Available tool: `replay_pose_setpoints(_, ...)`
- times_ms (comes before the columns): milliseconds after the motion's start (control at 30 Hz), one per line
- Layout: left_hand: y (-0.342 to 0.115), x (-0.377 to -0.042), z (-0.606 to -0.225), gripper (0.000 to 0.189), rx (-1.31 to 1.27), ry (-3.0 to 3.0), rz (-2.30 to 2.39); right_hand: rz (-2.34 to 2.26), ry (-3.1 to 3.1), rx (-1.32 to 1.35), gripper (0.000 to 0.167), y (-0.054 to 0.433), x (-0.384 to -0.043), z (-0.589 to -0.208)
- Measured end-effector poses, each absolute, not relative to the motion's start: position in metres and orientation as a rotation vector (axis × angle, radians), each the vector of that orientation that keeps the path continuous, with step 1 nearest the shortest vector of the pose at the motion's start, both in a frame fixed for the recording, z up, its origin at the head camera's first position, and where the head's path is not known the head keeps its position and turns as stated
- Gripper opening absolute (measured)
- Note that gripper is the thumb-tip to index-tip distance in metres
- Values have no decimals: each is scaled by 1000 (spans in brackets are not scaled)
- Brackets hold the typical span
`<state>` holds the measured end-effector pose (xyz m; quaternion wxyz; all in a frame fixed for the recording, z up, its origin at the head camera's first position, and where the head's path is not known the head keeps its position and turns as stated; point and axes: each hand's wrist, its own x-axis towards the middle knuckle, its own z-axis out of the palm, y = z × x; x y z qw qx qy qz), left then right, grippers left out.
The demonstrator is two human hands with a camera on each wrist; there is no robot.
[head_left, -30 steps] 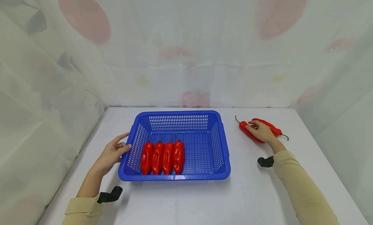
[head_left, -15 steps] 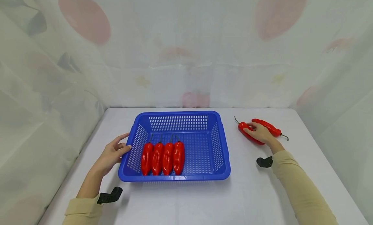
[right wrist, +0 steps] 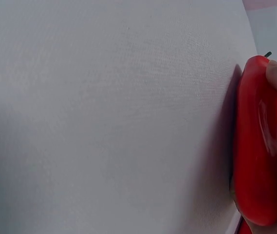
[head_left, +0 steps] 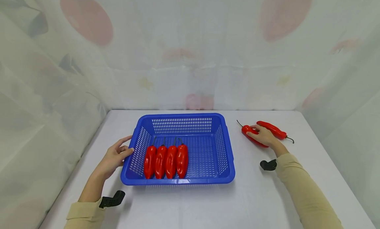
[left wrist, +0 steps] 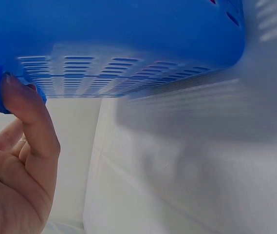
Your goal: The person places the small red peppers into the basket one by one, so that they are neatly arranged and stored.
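My left hand (head_left: 114, 156) pinches the left rim of the blue plastic basket (head_left: 178, 180); in the left wrist view the thumb (left wrist: 33, 112) lies against the rim. Inside, several red chili peppers (head_left: 160, 161) lie side by side in the left half, stems pointing away. At the right of the table, my right hand (head_left: 264, 135) grips another red pepper (head_left: 250, 134) near its stem end. The right wrist view shows this pepper (right wrist: 259, 146) close over the white surface, thumb on its upper part. A further red pepper (head_left: 271, 128) lies just behind the right hand.
The white table (head_left: 205, 206) ends at a pale printed curtain (head_left: 190, 57) at the back, with more sheeting on both sides. The right half of the basket floor shows bare mesh. Black wrist devices (head_left: 112, 200) stick out beside both sleeves.
My right hand has closed on the pepper and shifted it slightly left and toward me. The left hand, the basket and the peppers inside it stay in place.
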<state>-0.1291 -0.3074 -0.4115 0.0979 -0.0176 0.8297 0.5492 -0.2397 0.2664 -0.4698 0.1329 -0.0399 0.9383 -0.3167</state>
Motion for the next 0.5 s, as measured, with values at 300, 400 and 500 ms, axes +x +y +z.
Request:
replay_pose_setpoints(300, -307, -130, -411, 64, -61, 2453, 1622, -943, 2715, -108, 67, 267, -241, -467)
replay_pose_setpoints(400, -307, -130, -411, 64, -64, 2456, 1622, -950, 2714, -96, 68, 266, -242, -463)
replay_pose_setpoints(500, -307, -130, -411, 64, -65, 2459, 1622, -951, 2715, -82, 69, 265, -243, -459)
